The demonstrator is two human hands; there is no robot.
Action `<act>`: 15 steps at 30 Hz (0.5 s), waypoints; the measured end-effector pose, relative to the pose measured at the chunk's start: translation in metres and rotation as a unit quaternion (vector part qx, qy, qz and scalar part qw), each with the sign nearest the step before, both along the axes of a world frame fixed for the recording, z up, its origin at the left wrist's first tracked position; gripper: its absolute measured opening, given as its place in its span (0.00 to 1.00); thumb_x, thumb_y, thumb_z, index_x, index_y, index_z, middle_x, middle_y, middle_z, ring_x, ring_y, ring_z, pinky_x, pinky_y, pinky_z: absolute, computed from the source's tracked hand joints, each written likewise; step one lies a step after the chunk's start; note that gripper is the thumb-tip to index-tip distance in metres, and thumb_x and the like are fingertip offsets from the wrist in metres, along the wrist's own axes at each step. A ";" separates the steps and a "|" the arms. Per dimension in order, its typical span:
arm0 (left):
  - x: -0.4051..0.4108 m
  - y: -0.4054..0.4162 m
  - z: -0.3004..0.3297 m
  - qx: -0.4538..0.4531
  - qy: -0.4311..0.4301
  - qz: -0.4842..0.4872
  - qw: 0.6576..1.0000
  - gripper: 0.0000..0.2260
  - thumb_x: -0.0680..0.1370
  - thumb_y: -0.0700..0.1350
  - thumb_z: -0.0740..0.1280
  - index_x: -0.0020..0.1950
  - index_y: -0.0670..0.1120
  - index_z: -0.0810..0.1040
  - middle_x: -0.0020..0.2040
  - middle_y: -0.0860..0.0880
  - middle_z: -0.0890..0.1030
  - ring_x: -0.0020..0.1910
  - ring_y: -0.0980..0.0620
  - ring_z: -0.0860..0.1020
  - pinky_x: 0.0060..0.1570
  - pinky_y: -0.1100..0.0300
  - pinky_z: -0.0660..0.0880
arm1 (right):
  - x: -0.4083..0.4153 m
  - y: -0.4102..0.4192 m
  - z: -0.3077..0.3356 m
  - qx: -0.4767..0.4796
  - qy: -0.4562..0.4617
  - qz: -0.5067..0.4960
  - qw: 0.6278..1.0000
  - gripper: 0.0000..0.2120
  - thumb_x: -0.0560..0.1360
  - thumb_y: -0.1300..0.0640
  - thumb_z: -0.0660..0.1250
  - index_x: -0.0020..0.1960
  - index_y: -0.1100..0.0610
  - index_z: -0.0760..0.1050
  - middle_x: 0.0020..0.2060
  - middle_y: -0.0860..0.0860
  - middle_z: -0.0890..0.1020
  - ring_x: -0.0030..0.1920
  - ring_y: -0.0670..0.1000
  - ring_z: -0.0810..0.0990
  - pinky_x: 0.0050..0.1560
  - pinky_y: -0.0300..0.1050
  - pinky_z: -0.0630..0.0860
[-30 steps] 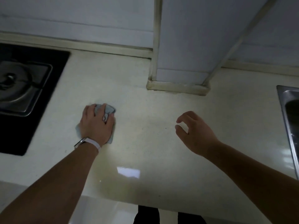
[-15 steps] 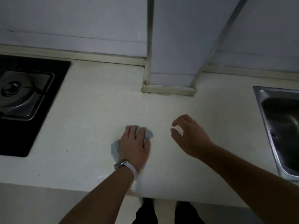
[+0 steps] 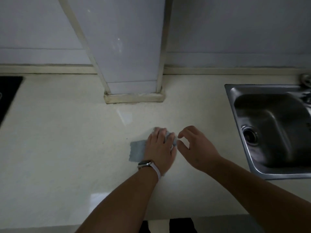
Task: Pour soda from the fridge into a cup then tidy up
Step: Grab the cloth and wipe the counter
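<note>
A grey-blue cloth [image 3: 137, 150] lies flat on the pale countertop [image 3: 67, 157]. My left hand [image 3: 160, 147], with a watch on its wrist, presses down on the cloth with straight fingers and covers most of it. My right hand [image 3: 196, 148] hovers just to the right, its fingers loosely curled and holding nothing, its fingertips close to the cloth's right end. No soda or cup is in view.
A steel sink [image 3: 269, 130] is set into the counter at the right, with a tap base [image 3: 305, 79] behind it. A black hob corner [image 3: 8, 96] shows at the far left. A tiled pillar [image 3: 133, 91] juts onto the counter at the back.
My left hand has slid the cloth to the right across the counter, from beside the hob to next to my right hand. The view has shifted right, showing more sink.
</note>
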State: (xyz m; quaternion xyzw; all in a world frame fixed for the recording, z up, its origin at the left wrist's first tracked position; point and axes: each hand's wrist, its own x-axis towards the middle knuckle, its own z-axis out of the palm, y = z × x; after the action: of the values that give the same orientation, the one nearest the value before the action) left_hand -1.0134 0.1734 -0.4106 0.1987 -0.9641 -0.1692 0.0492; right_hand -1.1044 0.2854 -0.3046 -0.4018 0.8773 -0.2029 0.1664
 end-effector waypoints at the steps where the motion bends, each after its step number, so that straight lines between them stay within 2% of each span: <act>1: -0.008 0.001 0.000 0.004 -0.007 0.001 1.000 0.21 0.78 0.56 0.59 0.69 0.52 0.71 0.71 0.45 0.71 0.74 0.41 0.63 0.69 0.44 0.65 | -0.005 0.006 0.001 0.004 0.002 -0.002 1.000 0.11 0.78 0.50 0.63 0.56 0.54 0.77 0.54 0.48 0.76 0.49 0.45 0.74 0.47 0.37 0.69; 4: -0.019 0.002 0.002 0.013 -0.015 0.007 1.000 0.20 0.77 0.55 0.63 0.68 0.51 0.73 0.69 0.45 0.73 0.72 0.41 0.66 0.68 0.44 0.66 | -0.018 0.021 0.006 0.014 0.004 -0.002 1.000 0.12 0.79 0.49 0.62 0.58 0.54 0.76 0.56 0.48 0.75 0.50 0.44 0.73 0.50 0.38 0.71; 7: -0.021 -0.001 0.007 0.019 -0.006 0.014 1.000 0.17 0.77 0.54 0.62 0.63 0.49 0.78 0.63 0.45 0.78 0.66 0.41 0.72 0.63 0.43 0.71 | -0.029 0.027 0.013 0.006 0.004 -0.007 1.000 0.12 0.79 0.49 0.62 0.58 0.54 0.75 0.56 0.47 0.75 0.51 0.45 0.73 0.51 0.40 0.73; 12: -0.033 -0.013 0.027 0.062 -0.007 0.022 0.998 0.12 0.78 0.49 0.65 0.58 0.47 0.82 0.56 0.47 0.81 0.57 0.44 0.76 0.55 0.51 0.72 | -0.041 0.025 0.025 -0.014 -0.008 -0.007 1.000 0.12 0.79 0.48 0.61 0.58 0.53 0.75 0.57 0.46 0.74 0.52 0.45 0.73 0.52 0.42 0.74; 15: -0.049 -0.020 0.050 0.082 0.024 0.010 0.996 0.10 0.76 0.50 0.65 0.55 0.50 0.82 0.50 0.49 0.82 0.51 0.45 0.77 0.50 0.53 0.73 | -0.049 0.023 0.032 -0.037 -0.014 -0.010 0.999 0.12 0.78 0.49 0.62 0.58 0.54 0.75 0.56 0.46 0.74 0.52 0.46 0.73 0.50 0.41 0.72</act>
State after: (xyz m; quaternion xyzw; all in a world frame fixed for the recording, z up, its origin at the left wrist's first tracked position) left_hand -1.0622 0.1535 -0.3604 0.2079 -0.9434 -0.2519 0.0577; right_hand -1.1536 0.3085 -0.2725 -0.3963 0.8706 -0.2428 0.1617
